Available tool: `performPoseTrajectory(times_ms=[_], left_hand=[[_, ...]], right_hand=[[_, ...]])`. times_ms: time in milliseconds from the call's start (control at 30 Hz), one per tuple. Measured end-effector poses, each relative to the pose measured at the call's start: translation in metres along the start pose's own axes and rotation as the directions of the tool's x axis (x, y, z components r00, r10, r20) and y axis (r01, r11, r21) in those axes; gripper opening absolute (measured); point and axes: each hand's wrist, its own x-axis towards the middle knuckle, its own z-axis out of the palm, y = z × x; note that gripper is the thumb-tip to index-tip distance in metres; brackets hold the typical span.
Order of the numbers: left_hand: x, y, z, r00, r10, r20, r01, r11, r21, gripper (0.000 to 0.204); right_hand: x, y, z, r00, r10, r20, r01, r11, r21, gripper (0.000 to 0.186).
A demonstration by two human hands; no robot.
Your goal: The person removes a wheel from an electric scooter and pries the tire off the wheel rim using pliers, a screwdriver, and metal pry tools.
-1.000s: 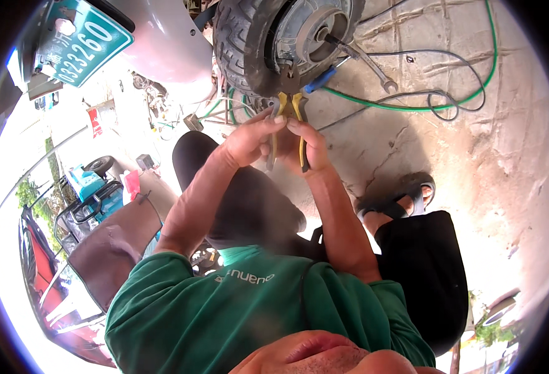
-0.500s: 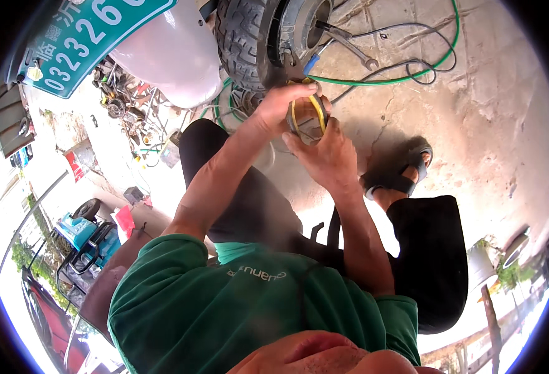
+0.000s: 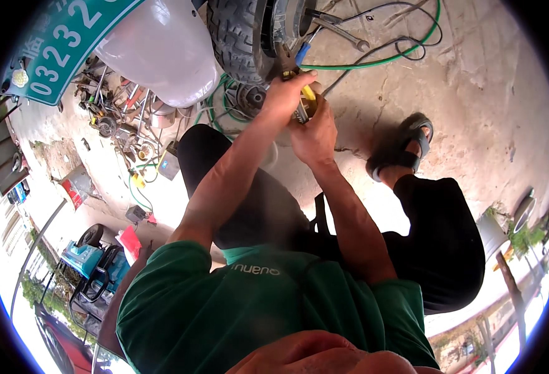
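Observation:
My left hand (image 3: 284,97) and my right hand (image 3: 313,134) are both closed on yellow-and-grey pliers (image 3: 307,93). Their dark jaws reach up against the inner edge of a wheel (image 3: 235,37), which has a thick treaded tyre and a metal hub. My fingers partly hide the handles, and what the jaws hold is too small to tell. Just right of the wheel lie a blue-handled screwdriver (image 3: 302,52) and a steel wrench (image 3: 352,40).
A pale plastic body panel (image 3: 156,53) and a teal plate (image 3: 47,75) are at upper left, over scattered tools and parts (image 3: 106,128). Green and black hoses (image 3: 386,60) cross the concrete floor (image 3: 486,93). A blue wheeled machine (image 3: 87,258) stands left; my sandalled foot (image 3: 411,146) is right.
My hands have shifted upward in the view and closed further round the pliers, whose handles show less. The wheel, panel and hoses also sit higher and further left as the view has moved.

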Motion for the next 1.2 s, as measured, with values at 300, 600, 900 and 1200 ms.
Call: performPoseTrajectory(times_ms=[300,600,900,1200], left_hand=[[-0.001,0.003,0.001,0.969,0.226,0.094,-0.214,0.592,0.777,0.059],[0.031,-0.028,0.002,0.954,-0.006,0.299,-0.196,0.741,0.642,0.068],[0.055,-0.031,-0.012,0.917,-0.047,0.397,-0.231,0.747,0.623,0.056],[0.094,-0.063,-0.029,0.977,0.047,0.206,-0.203,0.483,0.852,0.065]], right_hand=[[-0.004,0.062,0.053,0.916,0.119,0.384,-0.395,0.442,0.805,0.035],[0.013,0.080,0.053,0.877,0.210,0.433,-0.479,0.300,0.825,0.018],[0.020,0.085,0.051,0.987,0.143,0.068,-0.158,0.855,0.494,0.047],[0.038,0.094,0.063,0.954,0.191,0.233,-0.196,0.981,-0.002,0.066]])
